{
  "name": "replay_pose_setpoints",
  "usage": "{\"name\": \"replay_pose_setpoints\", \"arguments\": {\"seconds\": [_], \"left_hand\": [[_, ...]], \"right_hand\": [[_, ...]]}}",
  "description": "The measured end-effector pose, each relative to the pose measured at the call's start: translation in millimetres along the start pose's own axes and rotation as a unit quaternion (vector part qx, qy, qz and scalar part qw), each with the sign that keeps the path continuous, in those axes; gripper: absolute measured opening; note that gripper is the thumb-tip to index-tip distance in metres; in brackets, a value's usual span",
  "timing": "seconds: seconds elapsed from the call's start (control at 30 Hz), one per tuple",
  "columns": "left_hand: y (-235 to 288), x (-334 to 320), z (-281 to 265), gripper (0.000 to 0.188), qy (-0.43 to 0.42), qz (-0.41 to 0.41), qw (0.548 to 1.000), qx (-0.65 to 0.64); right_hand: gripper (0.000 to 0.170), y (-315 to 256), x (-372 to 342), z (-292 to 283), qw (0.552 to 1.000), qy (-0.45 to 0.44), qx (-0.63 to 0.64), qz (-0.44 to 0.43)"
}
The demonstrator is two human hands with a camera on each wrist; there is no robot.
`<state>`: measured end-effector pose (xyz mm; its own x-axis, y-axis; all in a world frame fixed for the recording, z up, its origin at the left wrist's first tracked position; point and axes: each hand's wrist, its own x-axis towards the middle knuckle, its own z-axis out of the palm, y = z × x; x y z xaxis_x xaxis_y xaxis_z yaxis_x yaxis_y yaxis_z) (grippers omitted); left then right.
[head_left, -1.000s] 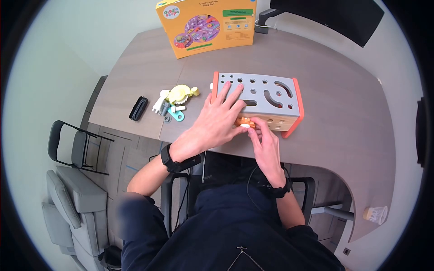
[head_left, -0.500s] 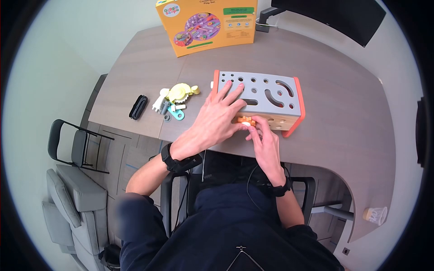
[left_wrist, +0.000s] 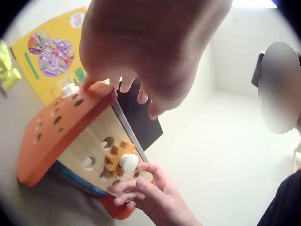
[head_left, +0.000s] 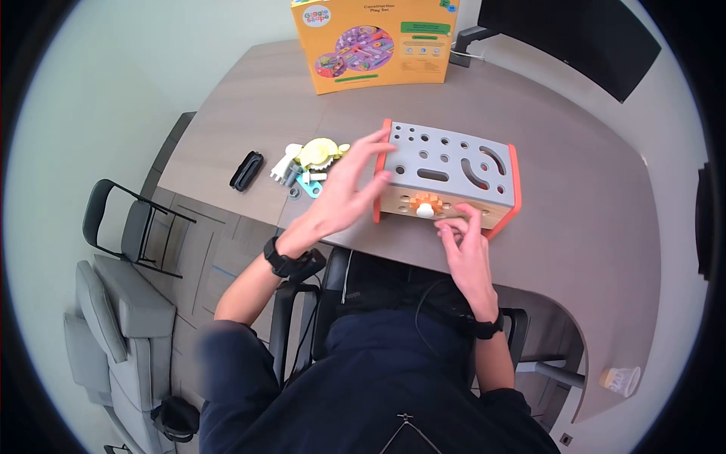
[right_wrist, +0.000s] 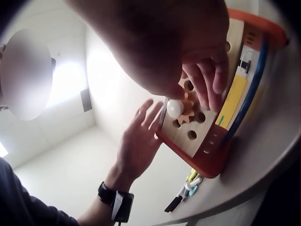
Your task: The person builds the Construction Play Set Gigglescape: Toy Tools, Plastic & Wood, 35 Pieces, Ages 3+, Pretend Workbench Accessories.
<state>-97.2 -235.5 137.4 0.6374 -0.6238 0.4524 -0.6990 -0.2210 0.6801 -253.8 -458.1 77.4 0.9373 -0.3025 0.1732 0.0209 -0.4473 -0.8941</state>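
Observation:
An orange gear (head_left: 426, 202) with a white round-headed bolt (head_left: 426, 212) through its middle sits against the wooden front side of the toy workbench (head_left: 454, 163). The left hand (head_left: 344, 193) is at the bench's left end, fingers spread near the orange end panel (left_wrist: 61, 127); whether the fingertips touch it is unclear. Just right of the gear, the right hand (head_left: 469, 261) has loosely bent fingers with nothing seen between them. In the right wrist view its fingers (right_wrist: 207, 80) lie beside the gear (right_wrist: 188, 108). Another white bolt head (left_wrist: 69, 90) shows on the end panel.
Yellow, white, grey and teal toy parts (head_left: 318, 153) lie left of the bench, with a black object (head_left: 246, 171) beyond them. A yellow box (head_left: 378, 45) stands behind, near a monitor (head_left: 571, 41). A cup (head_left: 620, 380) is at lower right.
The left hand has lifted off the bench top and moved left. The right hand has come away from the gear and bolt, which stay on the front side. The head view has shifted.

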Motion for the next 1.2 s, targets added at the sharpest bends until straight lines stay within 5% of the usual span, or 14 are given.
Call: {"name": "replay_pose_setpoints", "arguments": {"seconds": [0.1, 0.2, 0.3, 0.43, 0.63, 0.83, 1.03, 1.13, 1.2], "left_hand": [[-46, -29, -21, 0.032, 0.063, -0.027, 0.986, 0.155], [-84, -60, -41, 0.027, 0.05, -0.162, 0.962, 0.215], [-106, -82, -50, 0.023, 0.036, -0.203, 0.951, 0.23], [-99, -90, -43, 0.021, 0.037, -0.199, 0.957, 0.207], [-89, -95, -44, 0.02, 0.048, -0.234, 0.952, 0.192], [-76, -110, -32, 0.023, 0.014, -0.236, 0.964, 0.121], [-62, -103, -26, 0.027, 0.008, -0.193, 0.977, 0.09], [-47, -94, -18, 0.029, 0.0, -0.211, 0.977, -0.021], [-37, -89, -9, 0.032, -0.007, -0.19, 0.98, -0.052]], "right_hand": [[0.033, -3, -6, -11, 1.0, -0.004, -0.023, 0.007], [0.027, -19, -8, -21, 0.997, -0.019, -0.059, 0.049], [0.035, -16, -3, -29, 0.946, 0.081, -0.241, -0.2], [0.057, -32, 12, -39, 0.892, 0.098, -0.359, -0.256], [0.099, -19, 28, -43, 0.812, -0.031, -0.514, -0.275], [0.111, 42, 48, -39, 0.767, 0.055, -0.504, -0.393], [0.109, 25, 62, -47, 0.81, 0.074, -0.439, -0.382], [0.108, -13, 61, -47, 0.889, 0.136, -0.33, -0.288], [0.109, -37, 55, -41, 0.976, 0.122, -0.085, -0.159]]}}
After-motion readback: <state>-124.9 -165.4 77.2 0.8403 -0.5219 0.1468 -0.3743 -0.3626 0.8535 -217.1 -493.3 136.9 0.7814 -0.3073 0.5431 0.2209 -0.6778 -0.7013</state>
